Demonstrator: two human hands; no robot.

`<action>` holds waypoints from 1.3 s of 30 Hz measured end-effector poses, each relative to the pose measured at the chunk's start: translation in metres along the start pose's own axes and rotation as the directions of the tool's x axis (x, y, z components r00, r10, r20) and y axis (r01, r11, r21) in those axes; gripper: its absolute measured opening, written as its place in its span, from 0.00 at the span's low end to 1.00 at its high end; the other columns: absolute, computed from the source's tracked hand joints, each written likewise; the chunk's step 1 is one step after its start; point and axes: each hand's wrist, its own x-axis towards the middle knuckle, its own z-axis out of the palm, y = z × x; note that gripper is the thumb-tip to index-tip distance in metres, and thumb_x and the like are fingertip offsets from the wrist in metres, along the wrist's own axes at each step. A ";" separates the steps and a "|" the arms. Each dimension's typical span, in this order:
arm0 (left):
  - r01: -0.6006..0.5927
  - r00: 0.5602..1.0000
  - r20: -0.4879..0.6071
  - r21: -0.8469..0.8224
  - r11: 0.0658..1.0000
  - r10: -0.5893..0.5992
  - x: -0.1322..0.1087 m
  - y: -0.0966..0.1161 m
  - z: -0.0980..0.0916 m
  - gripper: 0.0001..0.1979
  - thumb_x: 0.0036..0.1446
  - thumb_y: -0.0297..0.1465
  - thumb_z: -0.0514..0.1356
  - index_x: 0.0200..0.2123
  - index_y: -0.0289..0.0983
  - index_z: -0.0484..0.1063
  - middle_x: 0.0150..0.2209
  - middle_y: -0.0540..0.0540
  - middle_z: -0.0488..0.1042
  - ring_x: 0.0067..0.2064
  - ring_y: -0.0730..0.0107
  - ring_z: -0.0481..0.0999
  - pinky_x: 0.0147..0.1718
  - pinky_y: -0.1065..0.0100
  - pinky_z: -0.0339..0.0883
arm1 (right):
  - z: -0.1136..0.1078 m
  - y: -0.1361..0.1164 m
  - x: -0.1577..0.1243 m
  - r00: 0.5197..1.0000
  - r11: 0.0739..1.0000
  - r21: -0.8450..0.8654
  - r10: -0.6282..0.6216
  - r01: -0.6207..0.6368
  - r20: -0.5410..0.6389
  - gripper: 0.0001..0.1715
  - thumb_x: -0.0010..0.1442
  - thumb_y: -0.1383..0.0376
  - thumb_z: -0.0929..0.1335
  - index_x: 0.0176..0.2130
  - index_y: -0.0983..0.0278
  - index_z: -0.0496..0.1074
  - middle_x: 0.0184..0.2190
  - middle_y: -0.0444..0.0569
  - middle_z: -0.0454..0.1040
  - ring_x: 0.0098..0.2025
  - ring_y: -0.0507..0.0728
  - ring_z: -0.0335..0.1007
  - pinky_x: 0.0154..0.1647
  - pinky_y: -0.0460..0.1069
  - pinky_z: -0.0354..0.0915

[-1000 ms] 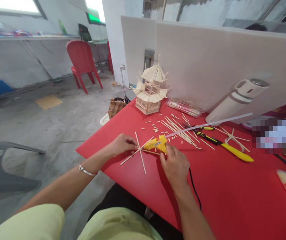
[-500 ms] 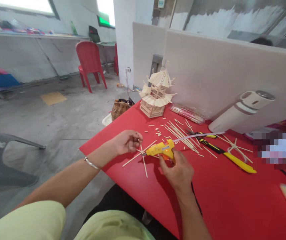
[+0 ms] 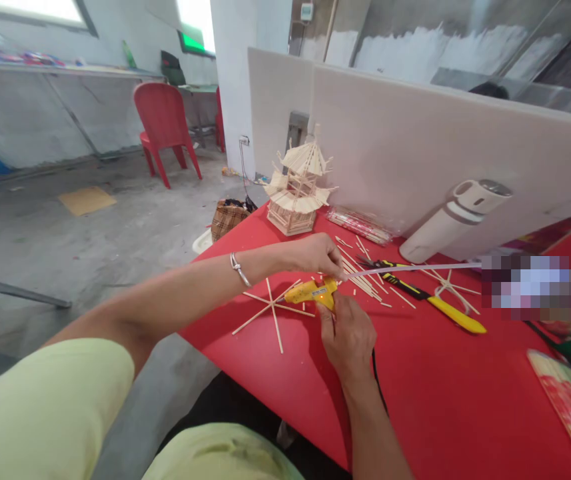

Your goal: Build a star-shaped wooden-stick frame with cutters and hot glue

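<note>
My right hand [image 3: 349, 330] is wrapped round the handle of a yellow hot glue gun [image 3: 310, 292], its nozzle pointing left. A long translucent glue stick [image 3: 415, 268] sticks out of the gun's back end. The fingers of my left hand [image 3: 321, 255] pinch that glue stick close to where it enters the gun. Just beyond the nozzle, a star of thin wooden sticks [image 3: 272, 304] lies flat on the red table [image 3: 295, 387]. Part of the loose stick pile [image 3: 365, 283] is hidden behind my left hand.
A stick-built pagoda model [image 3: 298, 193] stands at the table's far corner. Behind the work are a packet of sticks [image 3: 360, 225], a white flask [image 3: 455, 220], yellow-handled pliers [image 3: 430, 299] and a second stick star [image 3: 449, 285]. Another packet [image 3: 570, 407] lies at right.
My left hand has moved right from above the star to the glue stick and now grips it. The glue gun's nozzle has drawn slightly away from the star's centre. The view has shifted a little.
</note>
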 end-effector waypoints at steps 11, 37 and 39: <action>-0.118 0.993 -0.011 0.142 0.983 0.121 -0.017 0.003 0.000 0.10 0.54 0.35 0.67 0.28 0.33 0.82 0.25 0.47 0.78 0.27 0.76 0.72 0.27 0.73 0.62 | -0.006 0.002 0.001 1.000 0.999 -0.036 -0.013 0.013 0.005 0.21 0.74 0.54 0.61 0.51 0.67 0.72 0.34 0.52 0.77 0.35 0.58 0.70 0.35 0.52 0.56; -0.121 0.982 -0.144 -0.003 0.993 0.119 -0.027 -0.014 0.011 0.08 0.52 0.34 0.69 0.28 0.34 0.83 0.25 0.49 0.77 0.26 0.79 0.69 0.28 0.74 0.63 | -0.002 -0.011 -0.002 0.999 0.999 -0.030 -0.028 0.027 -0.037 0.18 0.74 0.56 0.62 0.50 0.67 0.72 0.38 0.54 0.78 0.37 0.59 0.71 0.37 0.53 0.57; -0.128 0.981 -0.148 -0.008 0.992 0.125 -0.027 -0.016 0.011 0.08 0.53 0.33 0.69 0.28 0.34 0.83 0.25 0.49 0.78 0.26 0.79 0.70 0.29 0.74 0.64 | -0.001 -0.011 -0.003 0.999 0.999 -0.029 -0.030 0.029 -0.035 0.18 0.74 0.56 0.62 0.50 0.67 0.72 0.38 0.54 0.79 0.37 0.59 0.71 0.37 0.53 0.56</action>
